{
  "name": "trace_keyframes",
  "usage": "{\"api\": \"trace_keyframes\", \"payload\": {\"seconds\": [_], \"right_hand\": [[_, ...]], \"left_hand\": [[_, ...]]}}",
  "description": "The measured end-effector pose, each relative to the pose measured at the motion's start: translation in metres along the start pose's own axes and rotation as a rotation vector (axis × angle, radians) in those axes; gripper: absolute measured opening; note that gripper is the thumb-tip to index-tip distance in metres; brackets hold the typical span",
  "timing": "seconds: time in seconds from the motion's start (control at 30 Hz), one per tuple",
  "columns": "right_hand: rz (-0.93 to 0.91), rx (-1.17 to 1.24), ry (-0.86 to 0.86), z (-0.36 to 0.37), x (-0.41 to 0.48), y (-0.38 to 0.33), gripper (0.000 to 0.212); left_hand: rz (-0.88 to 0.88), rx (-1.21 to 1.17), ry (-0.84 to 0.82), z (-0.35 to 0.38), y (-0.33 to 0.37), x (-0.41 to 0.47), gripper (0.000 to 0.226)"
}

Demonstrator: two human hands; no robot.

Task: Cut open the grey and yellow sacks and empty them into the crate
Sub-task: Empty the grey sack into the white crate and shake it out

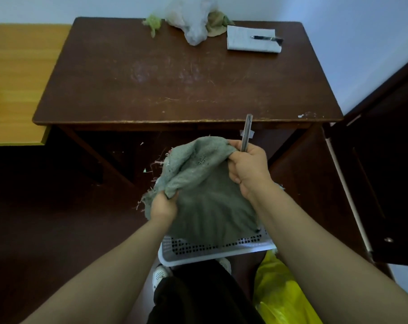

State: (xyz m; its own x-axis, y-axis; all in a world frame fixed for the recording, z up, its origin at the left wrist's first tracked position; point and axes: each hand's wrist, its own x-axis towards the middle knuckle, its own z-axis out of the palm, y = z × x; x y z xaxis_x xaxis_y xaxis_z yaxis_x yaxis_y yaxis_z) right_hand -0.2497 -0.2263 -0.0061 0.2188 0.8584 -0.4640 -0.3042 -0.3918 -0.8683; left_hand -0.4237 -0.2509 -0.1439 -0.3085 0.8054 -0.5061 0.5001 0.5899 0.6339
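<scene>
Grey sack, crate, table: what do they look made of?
Grey sack: coarse woven fabric, matte; open weave and frayed threads at its edge. Crate: likely white moulded plastic, smooth; regular rows of holes. Table: dark brown wood or veneer, dull varnish; scratches and a chipped front edge.

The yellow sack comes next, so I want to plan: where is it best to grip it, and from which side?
Probably at the bunched upper end of the yellow sack, nearest the crate, coming down from above on the right. It lies slumped low beside the crate, and the loose folds there look easy to pinch.
</scene>
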Motion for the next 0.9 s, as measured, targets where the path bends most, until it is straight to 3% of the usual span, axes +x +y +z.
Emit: {"api": "trace_keyframes", "payload": {"seconds": [0.13,0.3,0.43,0.57,0.7,0.9], "right_hand": [[0.015,-0.200,0.132,-0.018,0.024,-0.002,0.020],[-0.009,-0.440,0.221,-0.020,0.051,-0.014,0.025],[-0.038,-0.309,0.088,0.001,0.058,-0.036,0.013],[-0.056,-0.110,0.000,0.013,0.060,-0.040,0.024],[-0.036,-0.280,-0.013,0.023,0.055,-0.031,0.018],[-0.040,-0.220,-0.071,0.041,0.052,-0.040,0.027]], "left_hand": [[-0.145,-0.471,0.105,-0.026,0.029,-0.010,0.035],[-0.013,-0.830,0.038,-0.055,0.093,-0.040,0.022],[0.163,-0.864,0.033,-0.067,0.125,-0.070,0.020],[0.356,-0.850,0.056,-0.079,0.148,-0.087,0.014],[0.342,-0.867,0.125,-0.088,0.155,-0.083,0.010],[0.384,-0.963,0.132,-0.103,0.152,-0.078,0.012]]}}
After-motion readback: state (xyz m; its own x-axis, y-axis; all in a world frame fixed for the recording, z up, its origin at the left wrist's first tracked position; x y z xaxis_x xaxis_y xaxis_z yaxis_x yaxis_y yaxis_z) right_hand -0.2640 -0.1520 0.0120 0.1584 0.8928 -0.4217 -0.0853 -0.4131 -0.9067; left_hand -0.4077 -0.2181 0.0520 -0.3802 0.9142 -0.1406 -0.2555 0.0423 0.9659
